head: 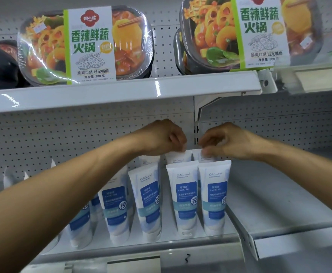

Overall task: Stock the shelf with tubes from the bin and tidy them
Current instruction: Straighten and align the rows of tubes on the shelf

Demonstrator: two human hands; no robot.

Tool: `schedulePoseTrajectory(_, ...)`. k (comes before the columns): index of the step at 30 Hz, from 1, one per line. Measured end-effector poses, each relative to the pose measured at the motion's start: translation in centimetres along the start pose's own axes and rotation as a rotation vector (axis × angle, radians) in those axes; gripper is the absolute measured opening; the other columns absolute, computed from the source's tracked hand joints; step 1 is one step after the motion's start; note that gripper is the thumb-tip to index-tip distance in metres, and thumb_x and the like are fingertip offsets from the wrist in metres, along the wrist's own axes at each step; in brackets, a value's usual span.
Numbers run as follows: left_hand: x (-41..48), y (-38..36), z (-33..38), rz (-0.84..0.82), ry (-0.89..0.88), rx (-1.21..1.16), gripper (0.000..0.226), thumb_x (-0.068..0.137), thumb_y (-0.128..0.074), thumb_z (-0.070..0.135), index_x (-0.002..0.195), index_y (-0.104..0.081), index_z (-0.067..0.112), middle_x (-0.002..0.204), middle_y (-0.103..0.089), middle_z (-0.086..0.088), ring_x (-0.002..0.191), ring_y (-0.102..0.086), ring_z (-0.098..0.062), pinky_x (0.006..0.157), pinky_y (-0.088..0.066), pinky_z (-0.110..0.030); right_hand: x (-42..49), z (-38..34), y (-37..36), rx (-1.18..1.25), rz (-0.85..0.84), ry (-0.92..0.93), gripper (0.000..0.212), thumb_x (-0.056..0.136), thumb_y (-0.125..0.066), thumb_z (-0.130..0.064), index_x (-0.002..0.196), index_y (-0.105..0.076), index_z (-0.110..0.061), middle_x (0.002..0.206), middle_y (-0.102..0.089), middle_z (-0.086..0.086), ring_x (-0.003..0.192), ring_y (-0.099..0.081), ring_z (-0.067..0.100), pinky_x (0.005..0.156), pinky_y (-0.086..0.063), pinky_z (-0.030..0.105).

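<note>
Several white tubes with blue labels stand cap-down in rows on the lower shelf (141,247). In the front row, a tube (184,196) stands beside another tube (214,194) at the right end. Behind them are two back-row tubes. My left hand (165,136) pinches the top edge of the left back tube (178,157). My right hand (226,140) pinches the top edge of the right back tube (197,154). More tubes (114,209) stand under my left forearm, partly hidden. The bin is out of view.
The upper shelf (121,91) overhangs just above my hands and carries hotpot meal boxes (86,46). A shelf bracket (202,107) sits right behind my hands. The neighbouring shelf section (279,203) on the right holds no tubes.
</note>
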State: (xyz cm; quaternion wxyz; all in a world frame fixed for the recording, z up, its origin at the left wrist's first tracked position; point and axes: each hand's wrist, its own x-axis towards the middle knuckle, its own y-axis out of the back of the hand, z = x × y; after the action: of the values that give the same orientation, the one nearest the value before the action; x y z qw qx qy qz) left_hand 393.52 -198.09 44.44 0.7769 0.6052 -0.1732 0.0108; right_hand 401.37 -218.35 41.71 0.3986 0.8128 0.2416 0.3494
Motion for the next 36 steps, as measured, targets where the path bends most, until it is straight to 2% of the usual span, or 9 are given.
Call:
schedulePoseTrajectory(4,-2.2,1.1,1.8,0.184,-0.048,-0.026,0.019,0.095,-0.056,0.036,0.1,-0.07,0.024,0.098,-0.068,0.011,0.086,-0.06,-0.003,0.075,-0.047,-0.021,-1.5,-1.2,1.0,0.102,0.205,0.162,0.006,0.085,-0.07,-0.022,0.091,-0.072,-0.021,0.086,-0.072,-0.01,0.073,-0.065,-0.008,0.067,-0.047,0.005)
schedulePoseTrajectory(6,-3.8,1.4,2.7,0.107,-0.057,-0.047,0.027,0.091,-0.055,0.047,0.097,-0.07,0.026,0.091,-0.069,0.015,0.082,-0.062,0.002,0.073,-0.05,-0.02,-2.8,-2.2,1.8,0.169,0.124,0.167,0.018,0.08,-0.068,-0.035,0.089,-0.073,-0.02,0.081,-0.075,-0.004,0.074,-0.069,0.0,0.068,-0.052,0.01)
schedulePoseTrajectory(9,-5.4,1.1,3.6,-0.066,-0.039,0.062,0.031,0.082,-0.063,0.053,0.103,-0.069,0.031,0.096,-0.069,0.017,0.084,-0.062,0.006,0.077,-0.053,-0.021,-4.3,-3.0,2.2,0.09,-0.165,0.096,0.037,0.07,-0.069,-0.05,0.098,-0.073,-0.027,0.092,-0.074,-0.016,0.083,-0.068,-0.002,0.072,-0.053,0.013)
schedulePoseTrajectory(11,-5.7,0.4,3.9,-0.112,-0.007,0.163,0.035,0.08,-0.07,0.05,0.109,-0.068,0.031,0.101,-0.07,0.016,0.087,-0.062,0.002,0.08,-0.056,-0.026,-4.6,-2.9,1.5,0.037,-0.281,0.074,0.033,0.072,-0.077,-0.041,0.101,-0.073,-0.025,0.095,-0.073,-0.016,0.087,-0.069,0.001,0.075,-0.056,0.019)
schedulePoseTrajectory(15,-5.3,-0.8,3.8,-0.111,0.015,0.227,0.029,0.079,-0.075,0.042,0.103,-0.071,0.027,0.096,-0.072,0.011,0.083,-0.064,-0.006,0.077,-0.057,-0.032,-4.3,-2.4,0.2,-0.002,-0.3,0.049,0.015,0.079,-0.078,-0.026,0.089,-0.072,-0.017,0.087,-0.074,-0.001,0.08,-0.07,0.021,0.068,-0.06,0.034)
schedulePoseTrajectory(17,-5.1,-1.0,3.6,-0.1,0.022,0.209,0.025,0.079,-0.076,0.04,0.099,-0.072,0.026,0.092,-0.073,0.01,0.078,-0.064,-0.005,0.073,-0.057,-0.031,-4.3,-2.3,0.2,0.009,-0.305,0.035,0.012,0.08,-0.077,-0.025,0.087,-0.072,-0.017,0.085,-0.074,-0.001,0.078,-0.07,0.021,0.067,-0.061,0.036)
schedulePoseTrajectory(24,-4.9,-1.2,3.0,-0.08,0.036,0.141,0.021,0.08,-0.075,0.037,0.096,-0.072,0.024,0.087,-0.073,0.009,0.066,-0.066,-0.001,0.065,-0.055,-0.021,-4.1,-2.3,0.1,0.027,-0.259,0.033,0.011,0.08,-0.078,-0.019,0.074,-0.069,-0.018,0.072,-0.072,-0.006,0.065,-0.066,0.009,0.059,-0.054,0.022)
schedulePoseTrajectory(29,-4.7,-1.4,2.8,-0.055,0.028,0.13,0.017,0.081,-0.075,0.036,0.094,-0.071,0.027,0.085,-0.068,0.013,0.067,-0.057,0.004,0.061,-0.045,-0.016,-4.1,-2.3,0.1,0.029,-0.259,0.022,0.012,0.08,-0.077,-0.022,0.073,-0.067,-0.021,0.07,-0.071,-0.011,0.064,-0.066,0.007,0.059,-0.052,0.02)
schedulePoseTrajectory(36,-4.5,-1.3,2.8,-0.094,0.04,0.089,0.019,0.08,-0.076,0.033,0.097,-0.072,0.024,0.084,-0.073,0.01,0.064,-0.068,-0.003,0.063,-0.055,-0.02,-4.2,-2.5,0.2,-0.011,-0.268,0.013,0.011,0.08,-0.078,-0.024,0.078,-0.069,-0.017,0.072,-0.072,-0.008,0.064,-0.065,0.006,0.06,-0.053,0.021)
